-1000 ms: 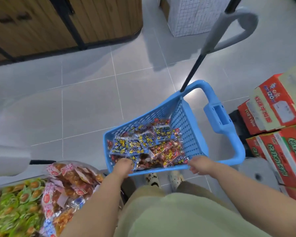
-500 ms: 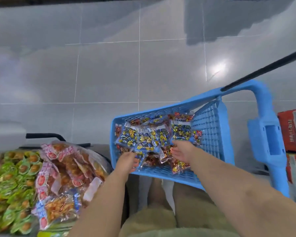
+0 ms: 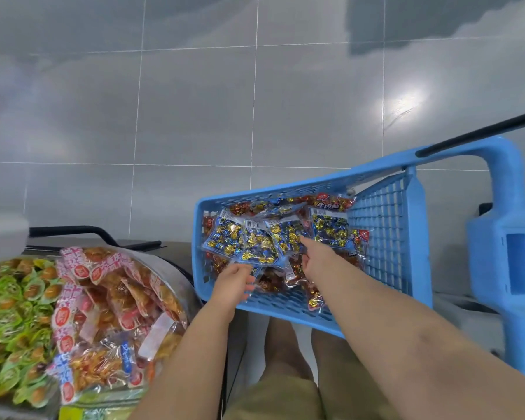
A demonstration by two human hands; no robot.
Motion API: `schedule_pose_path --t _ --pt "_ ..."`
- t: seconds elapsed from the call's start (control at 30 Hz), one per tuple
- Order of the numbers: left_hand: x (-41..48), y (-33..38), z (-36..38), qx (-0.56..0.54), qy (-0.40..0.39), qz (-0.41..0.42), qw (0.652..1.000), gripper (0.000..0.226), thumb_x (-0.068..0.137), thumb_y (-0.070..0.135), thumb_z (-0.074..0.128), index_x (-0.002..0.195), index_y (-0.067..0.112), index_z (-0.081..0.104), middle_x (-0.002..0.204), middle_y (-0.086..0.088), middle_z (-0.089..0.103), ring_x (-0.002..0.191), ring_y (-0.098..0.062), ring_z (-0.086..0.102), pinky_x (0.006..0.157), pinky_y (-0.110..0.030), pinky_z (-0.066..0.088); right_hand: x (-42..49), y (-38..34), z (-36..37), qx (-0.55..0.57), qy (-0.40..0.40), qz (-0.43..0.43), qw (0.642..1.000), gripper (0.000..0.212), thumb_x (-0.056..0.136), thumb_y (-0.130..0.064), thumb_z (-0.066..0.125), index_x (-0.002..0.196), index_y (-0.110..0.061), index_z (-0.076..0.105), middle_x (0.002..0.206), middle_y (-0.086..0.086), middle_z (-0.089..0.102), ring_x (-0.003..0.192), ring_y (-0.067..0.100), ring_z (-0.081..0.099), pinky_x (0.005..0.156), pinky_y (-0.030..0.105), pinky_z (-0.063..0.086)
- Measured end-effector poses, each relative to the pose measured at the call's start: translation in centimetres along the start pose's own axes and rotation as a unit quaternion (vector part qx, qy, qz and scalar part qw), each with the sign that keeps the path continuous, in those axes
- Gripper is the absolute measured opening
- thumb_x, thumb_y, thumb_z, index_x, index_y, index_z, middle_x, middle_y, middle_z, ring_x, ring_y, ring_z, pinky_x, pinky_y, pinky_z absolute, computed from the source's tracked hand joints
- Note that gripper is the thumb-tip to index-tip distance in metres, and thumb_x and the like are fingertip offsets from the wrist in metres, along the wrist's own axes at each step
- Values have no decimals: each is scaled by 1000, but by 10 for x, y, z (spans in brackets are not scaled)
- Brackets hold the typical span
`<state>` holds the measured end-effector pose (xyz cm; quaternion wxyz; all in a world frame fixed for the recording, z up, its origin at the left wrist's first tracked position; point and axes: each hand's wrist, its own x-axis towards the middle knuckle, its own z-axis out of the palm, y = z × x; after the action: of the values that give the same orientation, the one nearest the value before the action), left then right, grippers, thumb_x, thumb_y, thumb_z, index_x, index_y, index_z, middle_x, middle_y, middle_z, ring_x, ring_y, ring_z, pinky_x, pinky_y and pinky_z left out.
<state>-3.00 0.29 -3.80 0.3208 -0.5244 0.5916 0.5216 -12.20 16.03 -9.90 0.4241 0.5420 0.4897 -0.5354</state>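
Head view: left hand [image 3: 235, 283] pinches a blue packet [image 3: 255, 253] in the basket [image 3: 382, 237]; right hand [image 3: 315, 259] touches packets [image 3: 328, 228] (grip unclear).

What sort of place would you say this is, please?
Probably a shop or supermarket: a blue shopping basket holds snack packets, with piles of wrapped snacks on display at the left.

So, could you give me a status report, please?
Left hand pinches blue packet edge. Right hand, forefinger straight, touches next packet. Both inside blue basket; nothing blocking.
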Motion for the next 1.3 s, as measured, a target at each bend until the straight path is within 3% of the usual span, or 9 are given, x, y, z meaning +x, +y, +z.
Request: schedule_pose_path --t 0.1,0.17,0.3,0.5,0.63,0.83,0.97,1.1,1.3 --pt "2 6 2 -23 1 6 1000 10 98 26 51 93 20 57 92 -6 62 79 -18 59 69 -27 48 -1 0 1 29 -7 22 999 47 97 -23 50 139 -5 41 124 12 54 103 21 52 105 33 34" --pt "4 13 5 -39 2 15 999 11 97 29 53 94 20 57 94 -6 63 81 -18 61 70 -28 51 -6 8 -9 48 -12 1 999 45 96 -24 51 135 -2 45 125 16 57 112 26 57 95 29 45" --pt "-1 32 24 -88 -56 -11 994 23 91 40 61 101 19 57 101 -5 63 90 -21 63 75 -34 53 -21 19 -28 66 -18 -13 998 37 83 -8 70 117 -7 56 81 4 63 61 9 60 40 14 45" --pt "-2 37 41 -224 -56 -59 971 92 83 27 74 153 25 15 157 -4 25 135 -30 36 94 -43 49 -48 22 -47 -55 -148 -7 987 37 75 -13 77 101 -21 51 94 4 68 79 14 66 58 24 53" --pt "11 21 35 -178 -5 -46 983 100 84 29 73 154 25 3 161 -4 14 145 -31 19 113 -54 21 -29 -20 -53 -42 4 -114 993 69 76 -41 74 129 -5 48 122 20 58 106 32 58 90 39 50" --pt "23 -1 27 -193 34 -23 980 99 83 30 74 154 20 5 160 -5 17 144 -28 24 113 -51 21 12 -88 -33 -20 126 -182 975 86 77 -48 70 144 -19 24 138 10 41 123 30 45 102 43 41" --pt "26 -4 27 -202 31 -16 979 100 83 30 74 154 15 6 160 -6 17 144 -28 24 113 -48 23 25 -91 -44 6 60 -130 990 46 92 -19 55 134 -11 40 129 13 50 99 21 54 78 33 53" --pt "23 -1 27 -218 23 -16 976 101 82 31 75 154 15 5 160 -6 16 144 -28 22 114 -48 22 28 -79 -54 48 106 -119 986 42 92 0 46 134 -4 41 133 16 50 109 25 59 85 32 55" --pt "15 9 27 -228 14 -9 974 102 81 39 74 154 17 7 161 -5 14 145 -28 21 114 -50 22 -23 -28 -71 72 21 -145 987 73 84 19 47 137 -29 34 120 15 41 79 21 58 68 29 56"
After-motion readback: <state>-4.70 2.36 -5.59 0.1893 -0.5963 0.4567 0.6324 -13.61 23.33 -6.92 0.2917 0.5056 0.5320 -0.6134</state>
